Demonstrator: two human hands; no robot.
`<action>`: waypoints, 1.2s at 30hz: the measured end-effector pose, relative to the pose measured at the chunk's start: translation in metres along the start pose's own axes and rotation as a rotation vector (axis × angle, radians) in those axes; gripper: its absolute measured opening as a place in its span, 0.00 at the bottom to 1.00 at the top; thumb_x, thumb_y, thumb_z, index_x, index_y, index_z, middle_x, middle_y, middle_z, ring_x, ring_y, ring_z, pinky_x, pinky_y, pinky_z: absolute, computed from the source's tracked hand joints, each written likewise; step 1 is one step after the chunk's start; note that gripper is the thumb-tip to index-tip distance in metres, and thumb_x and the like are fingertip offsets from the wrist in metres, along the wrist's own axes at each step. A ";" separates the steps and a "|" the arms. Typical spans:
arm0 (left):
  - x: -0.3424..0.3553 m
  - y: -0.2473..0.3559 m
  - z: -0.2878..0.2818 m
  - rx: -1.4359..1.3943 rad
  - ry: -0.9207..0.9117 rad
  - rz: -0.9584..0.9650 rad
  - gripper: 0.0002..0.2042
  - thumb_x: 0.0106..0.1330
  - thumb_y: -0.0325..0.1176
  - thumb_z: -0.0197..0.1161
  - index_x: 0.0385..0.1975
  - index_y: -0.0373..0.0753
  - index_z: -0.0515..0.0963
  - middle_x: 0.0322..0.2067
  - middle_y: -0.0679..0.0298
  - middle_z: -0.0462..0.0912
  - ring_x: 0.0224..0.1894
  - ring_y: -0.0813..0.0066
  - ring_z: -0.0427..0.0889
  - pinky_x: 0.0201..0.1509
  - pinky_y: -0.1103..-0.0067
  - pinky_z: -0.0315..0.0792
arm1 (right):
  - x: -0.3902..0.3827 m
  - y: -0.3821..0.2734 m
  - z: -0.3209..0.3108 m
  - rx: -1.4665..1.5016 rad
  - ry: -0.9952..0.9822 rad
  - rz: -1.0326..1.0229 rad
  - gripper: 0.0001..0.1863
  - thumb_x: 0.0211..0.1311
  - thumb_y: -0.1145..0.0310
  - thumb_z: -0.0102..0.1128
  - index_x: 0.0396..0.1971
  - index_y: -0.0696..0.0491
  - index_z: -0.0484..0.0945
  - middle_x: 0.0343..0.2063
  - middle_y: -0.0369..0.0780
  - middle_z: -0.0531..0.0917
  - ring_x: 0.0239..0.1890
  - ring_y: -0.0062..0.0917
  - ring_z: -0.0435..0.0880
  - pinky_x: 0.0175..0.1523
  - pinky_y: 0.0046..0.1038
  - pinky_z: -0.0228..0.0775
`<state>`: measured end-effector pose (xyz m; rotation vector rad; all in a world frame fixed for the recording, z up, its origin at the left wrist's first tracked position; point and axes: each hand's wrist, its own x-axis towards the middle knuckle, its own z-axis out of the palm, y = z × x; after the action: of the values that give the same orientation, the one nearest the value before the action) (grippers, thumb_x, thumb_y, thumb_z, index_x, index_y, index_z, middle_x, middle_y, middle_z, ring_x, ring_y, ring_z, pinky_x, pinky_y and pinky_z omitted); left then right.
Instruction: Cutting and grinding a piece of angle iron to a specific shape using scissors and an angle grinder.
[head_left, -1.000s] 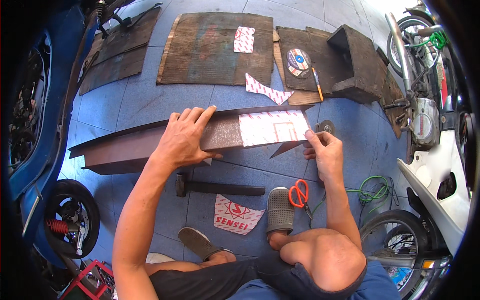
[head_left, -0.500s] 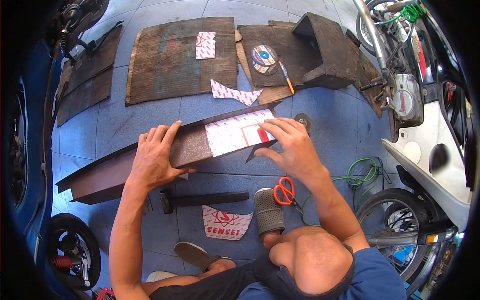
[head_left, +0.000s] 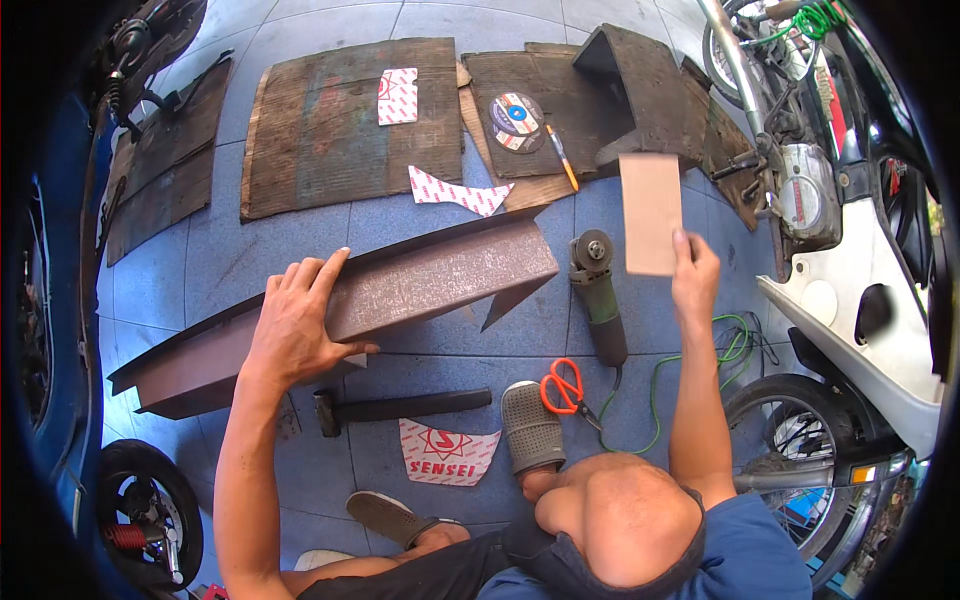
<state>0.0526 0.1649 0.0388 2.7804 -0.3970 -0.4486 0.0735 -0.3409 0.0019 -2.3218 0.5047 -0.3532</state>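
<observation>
My left hand [head_left: 292, 322] grips a long rusty-brown metal channel [head_left: 445, 283] near its middle, fingers over the far flange and thumb at the near edge. The channel lies slanted on the floor, its right end higher in the picture, with a pointed flap bent down there. Out to the right, my right hand [head_left: 696, 277] pinches the lower right edge of a plain brown cardboard rectangle [head_left: 651, 212], held up beyond the channel. Between channel and cardboard lies a green angle grinder [head_left: 601, 315]. Orange-handled scissors [head_left: 565, 388] rest beside my shoe, and a dark hammer [head_left: 410, 405] lies nearer me than the channel.
Flattened cardboard sheets [head_left: 345, 150] spread across the far floor, with a dark open box [head_left: 655, 95], cutting discs [head_left: 517, 125] and an orange pen-like tool [head_left: 563, 160]. Red-and-white printed card scraps [head_left: 452, 462] lie about. A motorcycle [head_left: 850, 300] stands at right, a green cable [head_left: 662, 395] nearby.
My right hand has lifted the card rectangle off the channel and carried it right, its plain brown side now showing. The grinder is uncovered. My left hand stays on the channel.
</observation>
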 end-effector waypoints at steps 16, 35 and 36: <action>0.077 -0.050 -0.021 -0.141 -0.180 -0.047 0.59 0.35 0.55 0.86 0.74 0.44 0.66 0.61 0.53 0.75 0.66 0.50 0.73 0.72 0.61 0.67 | -0.053 0.093 0.029 -0.140 -0.796 0.275 0.42 0.50 0.45 0.80 0.57 0.63 0.79 0.51 0.53 0.86 0.56 0.41 0.85 0.63 0.39 0.74; 0.181 -0.097 0.013 -0.421 -0.466 -0.292 0.34 0.53 0.42 0.79 0.63 0.38 0.81 0.60 0.49 0.83 0.64 0.54 0.80 0.70 0.67 0.70 | -0.067 0.034 0.018 0.610 -0.699 0.814 0.30 0.56 0.58 0.72 0.53 0.58 0.71 0.39 0.46 0.83 0.34 0.31 0.87 0.40 0.36 0.86; 0.176 -0.102 0.012 -0.416 -0.479 -0.280 0.34 0.53 0.42 0.79 0.63 0.38 0.81 0.60 0.49 0.83 0.64 0.54 0.80 0.70 0.67 0.70 | -0.065 0.028 0.019 0.622 -0.680 0.788 0.29 0.57 0.58 0.72 0.52 0.58 0.71 0.38 0.46 0.83 0.34 0.31 0.86 0.41 0.36 0.86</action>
<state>0.2312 0.2003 -0.0514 2.3062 0.0001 -1.1308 0.0162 -0.3193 -0.0379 -1.3645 0.7632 0.5671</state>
